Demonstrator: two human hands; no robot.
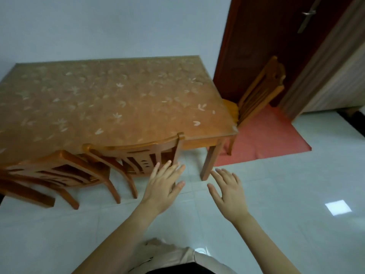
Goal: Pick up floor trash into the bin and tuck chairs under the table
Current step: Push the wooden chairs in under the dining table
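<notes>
My left hand [164, 187] and right hand [229, 191] are both released, fingers spread. Just beyond the left fingertips, the near chair [136, 155] sits tucked under the table [118, 99], left chair [55, 171] beside it, far chair [260, 89] at the right end.

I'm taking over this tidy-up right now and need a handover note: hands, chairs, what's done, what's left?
Left hand: open, fingers straight, at the right back post of the near chair; I cannot tell whether it touches.
Right hand: open, holds nothing, over the floor.
Near chair and the second chair to its left sit with their backs against the long edge of the table, so they look tucked.
The third chair stands at the table's right end on the red mat, with part of its seat showing; it probably needs a push.
No trash or bin in view; check elsewhere.
</notes>
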